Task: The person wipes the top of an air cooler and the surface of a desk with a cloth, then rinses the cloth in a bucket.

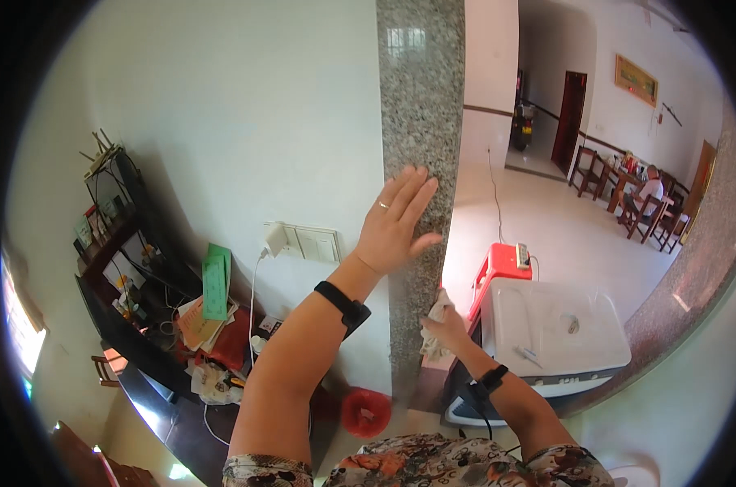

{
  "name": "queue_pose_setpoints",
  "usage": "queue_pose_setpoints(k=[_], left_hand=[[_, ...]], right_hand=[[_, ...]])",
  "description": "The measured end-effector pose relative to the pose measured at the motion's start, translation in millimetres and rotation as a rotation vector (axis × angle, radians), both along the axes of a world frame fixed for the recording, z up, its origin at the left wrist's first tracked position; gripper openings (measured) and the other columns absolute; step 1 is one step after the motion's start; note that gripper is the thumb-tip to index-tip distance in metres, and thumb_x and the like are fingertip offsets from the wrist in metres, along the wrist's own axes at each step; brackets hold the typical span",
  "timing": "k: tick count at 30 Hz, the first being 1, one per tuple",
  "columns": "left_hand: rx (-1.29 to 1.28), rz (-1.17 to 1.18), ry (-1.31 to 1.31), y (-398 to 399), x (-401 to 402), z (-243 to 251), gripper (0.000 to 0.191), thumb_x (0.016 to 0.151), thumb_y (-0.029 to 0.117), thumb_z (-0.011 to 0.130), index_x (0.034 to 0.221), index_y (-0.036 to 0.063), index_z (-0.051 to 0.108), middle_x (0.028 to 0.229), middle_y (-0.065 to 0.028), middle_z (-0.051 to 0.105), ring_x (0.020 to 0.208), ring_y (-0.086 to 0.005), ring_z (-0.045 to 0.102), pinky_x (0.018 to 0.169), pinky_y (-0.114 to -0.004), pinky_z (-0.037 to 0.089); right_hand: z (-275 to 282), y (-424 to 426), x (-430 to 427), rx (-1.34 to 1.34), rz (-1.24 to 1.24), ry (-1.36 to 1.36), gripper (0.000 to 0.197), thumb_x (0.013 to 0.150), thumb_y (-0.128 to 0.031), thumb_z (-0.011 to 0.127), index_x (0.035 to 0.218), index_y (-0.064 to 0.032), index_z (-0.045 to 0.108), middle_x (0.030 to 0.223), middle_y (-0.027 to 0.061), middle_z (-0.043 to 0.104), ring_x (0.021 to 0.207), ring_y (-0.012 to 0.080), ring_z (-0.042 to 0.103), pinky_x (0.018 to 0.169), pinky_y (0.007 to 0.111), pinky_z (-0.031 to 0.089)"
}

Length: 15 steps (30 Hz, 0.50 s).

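Note:
My left hand [398, 222] rests flat against the speckled granite door frame [421, 103], its fingers pointing up and the thumb apart. A ring is on one finger and a black band circles the wrist. Lower down, my right hand [450, 332] grips a whitish cloth [436, 316] against the edge of the same frame. Part of the cloth is hidden by the fingers. Left of the granite, a white wall socket and switch panel [310, 242] holds a plugged-in white charger [274, 239].
A white-topped washing machine [550, 322] stands right of my right hand, with a red stool [502, 263] behind it. A red waste bin [366, 413] sits on the floor below. At left is a cluttered dark desk [179, 420]. A person [648, 189] sits at a far table.

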<state>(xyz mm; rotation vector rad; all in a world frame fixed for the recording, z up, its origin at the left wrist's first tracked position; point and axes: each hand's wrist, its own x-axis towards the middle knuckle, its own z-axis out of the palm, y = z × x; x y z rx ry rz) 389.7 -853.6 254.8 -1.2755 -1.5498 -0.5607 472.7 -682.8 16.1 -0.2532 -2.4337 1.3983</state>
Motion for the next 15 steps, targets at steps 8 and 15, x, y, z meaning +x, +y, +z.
queue_pose_setpoints(k=[8,15], left_hand=[[0.176,-0.29,-0.426,-30,23,5,0.072,0.089,0.044,0.056,0.142,0.0011,0.032,0.142,-0.0212,0.039,0.13,-0.0388,0.038,0.106,-0.044,0.034],[0.414,-0.183,-0.236,-37,27,30,0.061,0.09,0.03,0.056,0.14,0.0002,0.035,0.138,-0.0255,0.04,0.126,-0.0403,0.04,0.104,-0.043,0.034]], right_hand=[[317,-17,-4,0.826,-0.126,1.161,0.06,0.08,-0.037,0.07,0.125,-0.0013,0.052,0.139,0.0282,0.033,0.122,0.0453,0.041,0.1,0.048,0.036],[314,-35,-47,0.967,-0.212,1.152,0.063,0.085,-0.034,0.064,0.136,-0.0065,0.041,0.136,0.0255,0.035,0.122,0.0456,0.038,0.101,0.051,0.034]])
